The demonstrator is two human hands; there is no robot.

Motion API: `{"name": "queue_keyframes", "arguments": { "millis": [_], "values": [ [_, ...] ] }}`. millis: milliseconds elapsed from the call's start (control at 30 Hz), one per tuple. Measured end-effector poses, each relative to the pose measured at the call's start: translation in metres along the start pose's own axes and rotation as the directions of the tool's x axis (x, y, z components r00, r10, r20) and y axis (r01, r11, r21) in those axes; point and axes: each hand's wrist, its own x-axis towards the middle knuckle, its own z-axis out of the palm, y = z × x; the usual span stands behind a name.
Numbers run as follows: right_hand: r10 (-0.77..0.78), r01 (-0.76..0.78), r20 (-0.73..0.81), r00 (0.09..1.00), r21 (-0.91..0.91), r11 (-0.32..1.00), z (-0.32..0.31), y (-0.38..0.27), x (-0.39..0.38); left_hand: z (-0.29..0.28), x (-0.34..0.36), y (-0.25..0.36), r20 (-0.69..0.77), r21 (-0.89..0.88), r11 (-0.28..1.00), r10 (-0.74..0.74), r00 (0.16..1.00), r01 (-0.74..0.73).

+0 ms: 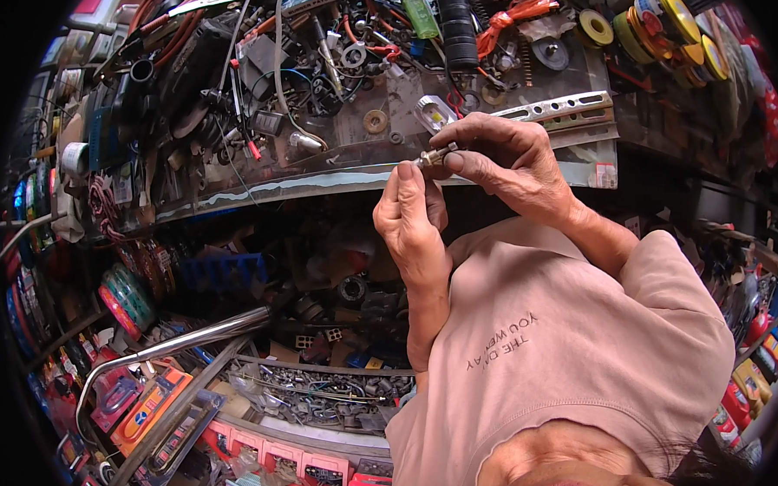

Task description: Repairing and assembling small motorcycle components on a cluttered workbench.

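Observation:
My right hand pinches a small brass-coloured metal fitting between thumb and forefinger, over the front edge of the glass-topped bench. My left hand is closed, its thumb and fingers pressed together at the fitting's left end. Those fingertips cover that end, so its shape cannot be made out. Just beyond my fingers lies a small clear-lensed lamp with red wire beside it. A slotted metal bar rests on the bench behind my right hand. A tan ring washer lies farther left.
Tools, cables and loose parts crowd the bench. A black ribbed tube, a green lighter-like piece and an orange cord bundle lie at the back. Below left are a bent chrome tube and a tray of small metal parts.

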Motion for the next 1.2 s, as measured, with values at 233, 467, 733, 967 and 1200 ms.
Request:
{"name": "queue_keyframes", "arguments": {
  "millis": [233, 467, 733, 967, 1200],
  "values": [
    [0.028, -0.030, -0.030, 0.999, -0.068, 0.997, -0.003, -0.003, 0.005, 0.013, -0.007, 0.001, -0.028, 0.457, 0.811, 0.424, 0.905, -0.365],
    [0.273, -0.287, 0.090, 0.958, 0.286, 0.914, -0.005, -0.001, 0.007, 0.011, -0.002, -0.001, -0.169, 0.397, 0.843, 0.456, 0.874, -0.363],
    [0.353, -0.394, 0.177, 0.919, 0.353, 0.848, -0.002, 0.001, 0.007, 0.003, 0.004, -0.003, -0.135, 0.394, 0.827, 0.483, 0.865, -0.400],
    [0.336, -0.405, 0.237, 0.912, 0.371, 0.836, -0.002, 0.003, 0.008, 0.004, 0.000, 0.005, -0.170, 0.132, 0.947, 0.312, 0.935, -0.292],
    [0.337, -0.429, 0.286, 0.897, 0.377, 0.821, -0.001, 0.006, 0.007, 0.000, 0.000, 0.006, -0.185, 0.065, 0.962, 0.273, 0.944, -0.265]
  ]
}}
